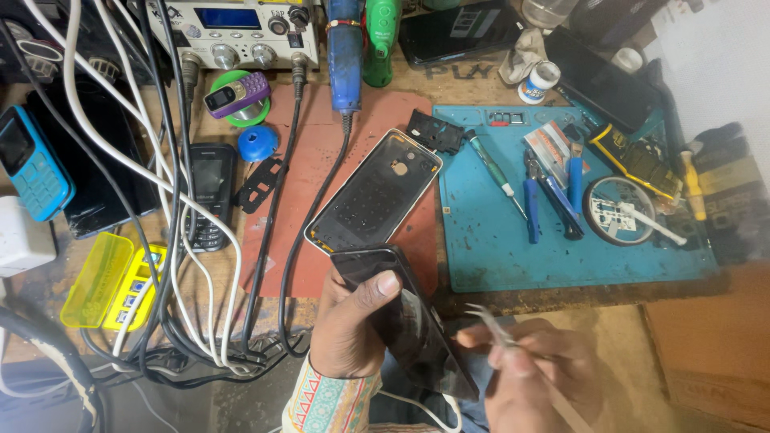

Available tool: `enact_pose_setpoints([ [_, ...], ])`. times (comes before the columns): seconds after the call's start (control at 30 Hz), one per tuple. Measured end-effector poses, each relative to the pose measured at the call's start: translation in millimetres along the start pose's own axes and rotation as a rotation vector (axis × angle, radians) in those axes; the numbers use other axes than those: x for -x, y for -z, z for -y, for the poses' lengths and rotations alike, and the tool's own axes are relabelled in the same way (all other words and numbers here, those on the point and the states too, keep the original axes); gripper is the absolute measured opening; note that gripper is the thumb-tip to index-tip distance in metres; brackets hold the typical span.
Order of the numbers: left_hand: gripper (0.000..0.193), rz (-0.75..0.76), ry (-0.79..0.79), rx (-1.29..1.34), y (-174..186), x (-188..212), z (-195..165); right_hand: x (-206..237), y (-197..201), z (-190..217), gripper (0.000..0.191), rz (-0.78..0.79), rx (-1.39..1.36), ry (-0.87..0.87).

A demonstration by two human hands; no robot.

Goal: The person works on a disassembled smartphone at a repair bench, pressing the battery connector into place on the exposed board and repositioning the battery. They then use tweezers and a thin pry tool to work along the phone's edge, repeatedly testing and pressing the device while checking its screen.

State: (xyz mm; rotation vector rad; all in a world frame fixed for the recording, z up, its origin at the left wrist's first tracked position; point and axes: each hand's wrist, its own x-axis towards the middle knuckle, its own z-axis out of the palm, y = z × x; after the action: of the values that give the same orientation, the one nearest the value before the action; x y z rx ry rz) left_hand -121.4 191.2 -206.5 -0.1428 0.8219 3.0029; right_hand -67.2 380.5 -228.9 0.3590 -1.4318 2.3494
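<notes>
Blue mat (pixel 489 256), yellow box (pixel 96 281), black phone (pixel 409 321), multicolour patterned sleeve (pixel 329 405).

Three keypad phones: one blue (pixel 30 164), one purple (pixel 237 92), one black (pixel 210 196); two hands (pixel 349 321) (pixel 533 373).

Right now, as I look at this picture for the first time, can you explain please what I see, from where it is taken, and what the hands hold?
The one picture comes from a camera on the person's head, looking down at a cluttered workbench. The left hand holds a dark phone panel, thumb on its top end. The right hand, blurred, holds metal tweezers. On a red mat lies an opened phone frame. A blue mat carries a screwdriver and blue-handled pliers. Cables and old phones lie at the left.
</notes>
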Motion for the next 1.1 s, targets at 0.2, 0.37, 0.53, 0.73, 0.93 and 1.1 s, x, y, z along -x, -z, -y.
enact_pose_setpoints([
  [0.2,0.025,-0.088,-0.023,-0.029,-15.1,-0.6,-3.6,-15.2,61.4,-5.1,0.041,0.407,0.290,0.222],
  [0.37,0.026,-0.145,-0.066,-0.039,-35.1,-7.2,-3.8,27.6,97.0,7.4,0.025,0.270,0.317,-0.140],
  [0.53,0.028,-0.214,-0.109,-0.082,-52.8,-1.5,1.3,68.1,60.7,-10.9,0.036,0.024,0.869,0.119],
  [0.73,0.028,-0.282,-0.190,-0.150,-59.1,15.9,-5.6,26.3,23.0,11.9,0.035,0.197,1.114,0.351],
  [0.93,0.028,-0.367,-0.144,-0.117,-60.1,24.2,-17.5,17.9,12.9,15.5,0.039,0.273,1.127,0.409],
  [1.1,0.027,-0.418,-0.127,-0.145,-66.2,25.2,-14.0,15.4,16.9,21.5,0.036,0.297,1.072,0.457],
])
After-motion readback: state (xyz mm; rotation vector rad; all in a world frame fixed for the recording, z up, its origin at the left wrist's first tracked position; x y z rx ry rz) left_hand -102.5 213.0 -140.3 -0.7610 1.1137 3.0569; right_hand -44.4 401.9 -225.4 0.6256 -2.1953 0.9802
